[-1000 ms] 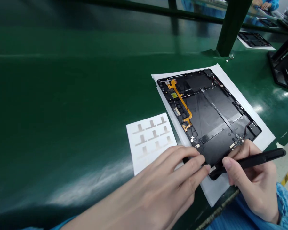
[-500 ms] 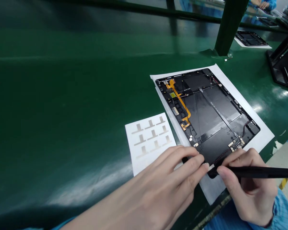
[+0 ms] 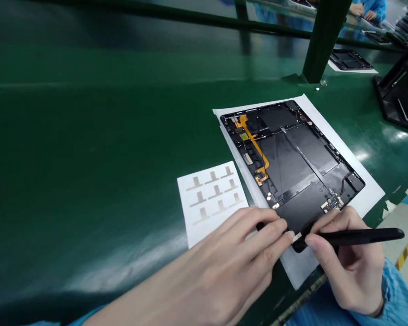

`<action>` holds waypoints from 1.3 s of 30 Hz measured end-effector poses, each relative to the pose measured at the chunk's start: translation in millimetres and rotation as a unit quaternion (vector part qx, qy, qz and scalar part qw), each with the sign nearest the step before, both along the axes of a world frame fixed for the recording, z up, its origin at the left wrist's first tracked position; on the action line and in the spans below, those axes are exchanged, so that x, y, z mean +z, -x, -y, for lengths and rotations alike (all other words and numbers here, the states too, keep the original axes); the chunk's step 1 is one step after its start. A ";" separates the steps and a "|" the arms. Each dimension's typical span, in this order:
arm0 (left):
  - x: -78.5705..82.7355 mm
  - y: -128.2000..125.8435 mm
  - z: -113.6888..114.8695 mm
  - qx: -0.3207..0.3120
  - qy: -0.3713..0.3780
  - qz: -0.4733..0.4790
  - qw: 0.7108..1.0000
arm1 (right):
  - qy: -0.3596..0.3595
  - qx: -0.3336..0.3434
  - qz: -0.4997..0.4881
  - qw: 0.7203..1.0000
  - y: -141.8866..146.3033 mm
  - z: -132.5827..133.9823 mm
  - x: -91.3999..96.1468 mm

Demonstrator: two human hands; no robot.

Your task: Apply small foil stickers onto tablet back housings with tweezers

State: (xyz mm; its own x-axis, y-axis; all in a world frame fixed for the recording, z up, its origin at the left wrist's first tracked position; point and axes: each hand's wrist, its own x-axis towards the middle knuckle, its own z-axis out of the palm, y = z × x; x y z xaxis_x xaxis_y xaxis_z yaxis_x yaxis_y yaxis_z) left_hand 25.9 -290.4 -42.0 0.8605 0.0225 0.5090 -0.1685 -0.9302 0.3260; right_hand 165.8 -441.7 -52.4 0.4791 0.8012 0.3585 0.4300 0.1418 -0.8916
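Observation:
An opened black tablet [image 3: 292, 158] with an orange flex cable [image 3: 255, 149] lies on a white sheet [image 3: 367, 194] on the green table. My left hand [image 3: 231, 267] rests flat, fingers stretched out, with its fingertips on the tablet's near corner. My right hand [image 3: 350, 262] is closed round a black stylus-like tool [image 3: 360, 236], whose tip meets the tablet's near edge beside the left fingertips.
A white card of grey T-shaped stickers [image 3: 212, 199] lies left of the tablet. A green post [image 3: 321, 40] stands behind it. Another tablet on paper [image 3: 348, 59] and a black stand [image 3: 399, 90] sit at the far right. Another person's hands [image 3: 358, 11] show beyond.
My right hand has tipped the tool's rear end down to near level. My left hand stays put on the tablet corner. The view has shifted slightly.

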 end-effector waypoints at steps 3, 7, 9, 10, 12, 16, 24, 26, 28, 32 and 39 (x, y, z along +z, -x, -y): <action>-2.7 1.5 0.2 -0.018 0.009 -0.002 1.000 | 0.001 0.007 -0.022 1.000 -3.5 1.4 2.2; -7.3 4.3 2.1 -0.040 -0.002 0.001 0.999 | 0.028 0.058 -0.047 0.997 -17.4 -1.1 10.2; -8.0 4.2 2.5 -0.045 0.016 -0.005 0.999 | 0.048 0.100 -0.052 0.992 -25.0 -3.4 13.5; -8.0 3.9 2.7 -0.045 0.023 -0.005 0.999 | 0.053 0.116 -0.055 0.990 -28.0 -4.4 14.6; -7.8 3.5 3.1 -0.040 0.025 -0.006 0.999 | 0.054 0.136 -0.054 0.988 -31.4 -5.9 15.3; -9.5 6.1 4.7 -0.029 0.015 -0.022 0.999 | 0.048 0.143 -0.040 0.988 -31.5 -6.4 13.9; -11.7 7.3 7.7 -0.025 0.039 -0.018 0.999 | 0.045 0.139 0.021 0.989 -30.0 -10.5 17.6; -11.6 6.6 7.7 -0.029 0.043 -0.020 0.998 | 0.037 0.145 0.045 0.988 -28.9 -12.2 19.9; -11.6 6.4 6.8 -0.027 0.048 -0.015 0.998 | 0.029 0.147 0.064 0.987 -27.9 -13.3 21.2; -10.2 4.6 4.1 -0.030 0.012 -0.006 0.999 | 0.036 0.128 0.069 0.989 -26.3 -12.3 19.4; -4.7 -3.6 4.4 -0.023 -0.027 -0.003 0.999 | 0.051 0.073 0.037 0.995 -24.0 -8.2 16.4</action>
